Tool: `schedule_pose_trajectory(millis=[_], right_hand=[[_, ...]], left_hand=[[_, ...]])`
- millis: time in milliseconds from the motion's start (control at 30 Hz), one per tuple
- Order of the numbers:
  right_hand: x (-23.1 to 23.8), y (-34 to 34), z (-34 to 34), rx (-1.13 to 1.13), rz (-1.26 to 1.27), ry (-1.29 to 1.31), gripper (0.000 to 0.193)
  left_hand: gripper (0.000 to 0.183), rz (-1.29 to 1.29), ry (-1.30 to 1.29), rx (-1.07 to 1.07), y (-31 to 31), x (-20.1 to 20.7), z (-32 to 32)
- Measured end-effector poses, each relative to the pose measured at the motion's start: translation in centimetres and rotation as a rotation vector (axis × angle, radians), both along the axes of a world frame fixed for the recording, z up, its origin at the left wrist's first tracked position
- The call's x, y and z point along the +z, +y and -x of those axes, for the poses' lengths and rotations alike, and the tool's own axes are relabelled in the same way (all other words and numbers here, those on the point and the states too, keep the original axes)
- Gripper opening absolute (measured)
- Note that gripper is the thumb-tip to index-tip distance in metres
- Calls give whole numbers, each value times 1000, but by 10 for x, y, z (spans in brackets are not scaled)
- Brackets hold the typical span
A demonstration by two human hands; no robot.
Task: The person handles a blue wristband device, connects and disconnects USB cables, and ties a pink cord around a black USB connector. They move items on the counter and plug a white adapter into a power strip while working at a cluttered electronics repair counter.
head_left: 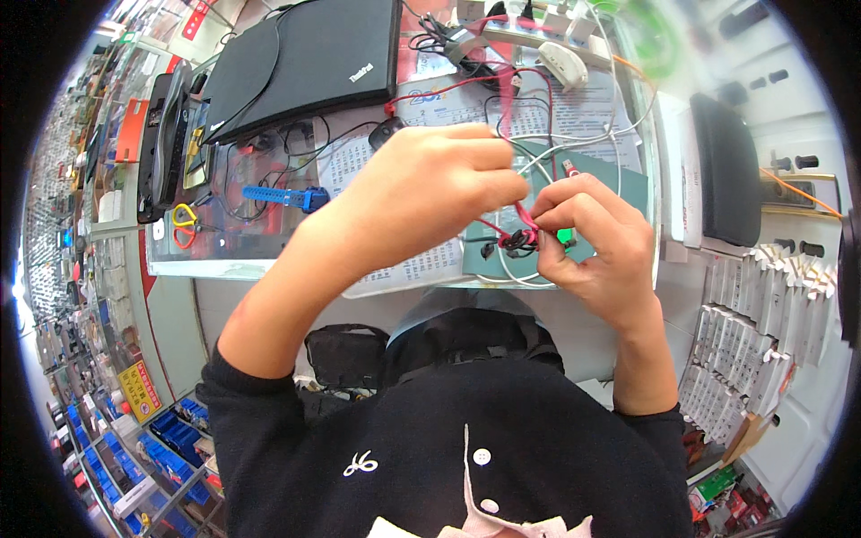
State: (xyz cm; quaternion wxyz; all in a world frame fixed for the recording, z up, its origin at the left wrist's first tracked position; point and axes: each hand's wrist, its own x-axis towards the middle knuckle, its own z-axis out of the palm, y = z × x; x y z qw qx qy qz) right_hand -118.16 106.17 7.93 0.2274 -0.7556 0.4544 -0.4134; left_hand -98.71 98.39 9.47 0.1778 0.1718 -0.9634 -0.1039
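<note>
My left hand [453, 175] is closed, knuckles up, over the glass desk, with a pinkish-red cord [524, 215] at its fingertips. The thumb and forefinger of my right hand [596, 235] pinch the same cord, just right of the left hand. Below the pinch hangs a gathered black bundle [517, 241], tangled with the pinkish cord; its exact kind is too small to tell. Behind the right fingers a small bright green piece [565, 236] shows in part. White cables [529, 278] loop around the bundle on a grey-green sheet [619, 179].
A closed black laptop [305, 67] lies at the back left. Ahead are a power strip [520, 36], a white adapter [562, 65] and tangled cables [457, 45]. Left of my forearm sit a blue strap-like item [285, 196] and scissors [184, 226]. White boxes [762, 314] stand at right.
</note>
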Motion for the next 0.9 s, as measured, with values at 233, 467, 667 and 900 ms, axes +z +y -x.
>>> schedule_pose_trajectory(millis=[233,467,667,900], right_hand=[[3,-6,4,-59,-13,-81,20],[10,-14,9,-49,18,-55,19],[20,-17,10,-10,-232,-78,9],[6,-18,4,262,-825,-417,6]], left_hand=[[11,-955,731,345,6,-9,7],[11,-376,335,248,0,-5,1],[9,-142,432,306,0,2,8],[14,-654,1280,551,-21,8,11]])
